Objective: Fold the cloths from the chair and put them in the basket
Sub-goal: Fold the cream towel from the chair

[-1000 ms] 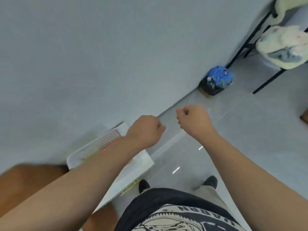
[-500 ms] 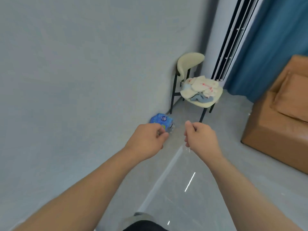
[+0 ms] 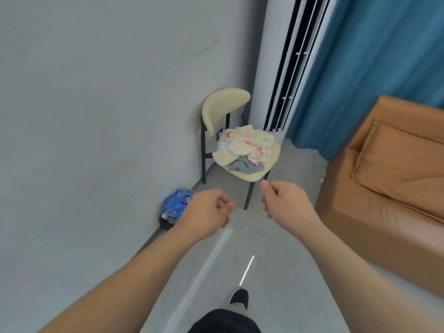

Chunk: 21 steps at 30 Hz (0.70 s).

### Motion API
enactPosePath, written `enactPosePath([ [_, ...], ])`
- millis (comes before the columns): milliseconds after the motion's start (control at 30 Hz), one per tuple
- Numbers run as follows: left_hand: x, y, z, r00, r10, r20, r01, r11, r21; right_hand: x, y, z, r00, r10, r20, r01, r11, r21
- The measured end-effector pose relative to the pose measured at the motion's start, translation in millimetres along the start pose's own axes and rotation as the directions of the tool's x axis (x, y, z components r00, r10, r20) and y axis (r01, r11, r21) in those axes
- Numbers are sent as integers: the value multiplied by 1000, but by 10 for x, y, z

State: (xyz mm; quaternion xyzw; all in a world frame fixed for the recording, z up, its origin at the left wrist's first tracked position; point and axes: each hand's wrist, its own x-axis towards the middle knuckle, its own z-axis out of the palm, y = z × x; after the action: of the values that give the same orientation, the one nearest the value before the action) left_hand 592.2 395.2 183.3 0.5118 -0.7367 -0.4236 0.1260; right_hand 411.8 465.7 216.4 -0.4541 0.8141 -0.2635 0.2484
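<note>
At the foot of the grey wall, on the floor's left edge, lies a blue patterned plastic package (image 3: 176,204). Just right of it hovers the left hand (image 3: 206,216), its fingers curled into a fist with the thumb against the forefinger, gripping nothing. Beyond, a cream padded chair with black legs (image 3: 224,106) stands in the corner. Crumpled cream, red-printed and grey cloths (image 3: 247,149) are heaped on its seat. The right hand (image 3: 286,205) hangs short of the seat's front edge, fingers loosely curled, thumb raised, empty. A tan leather sofa (image 3: 396,188) fills the right.
</note>
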Motion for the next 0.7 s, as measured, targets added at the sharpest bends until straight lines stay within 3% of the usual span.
enactPosePath([
  [300, 2033, 1083, 589, 989, -13, 149, 16, 1000, -19, 1857, 608, -878, 996, 76, 42, -76, 997, -9],
  [467, 3073, 1432, 964, 992, -40, 123, 37, 999, 29, 3101, 998, -1159, 995, 40, 93, -40, 999, -7],
  [700, 4153, 1957, 1201, 976, -218, -10, 216, 971, -103, 4719, 1134, -1467, 951, -109, 290, 122, 992, -28],
])
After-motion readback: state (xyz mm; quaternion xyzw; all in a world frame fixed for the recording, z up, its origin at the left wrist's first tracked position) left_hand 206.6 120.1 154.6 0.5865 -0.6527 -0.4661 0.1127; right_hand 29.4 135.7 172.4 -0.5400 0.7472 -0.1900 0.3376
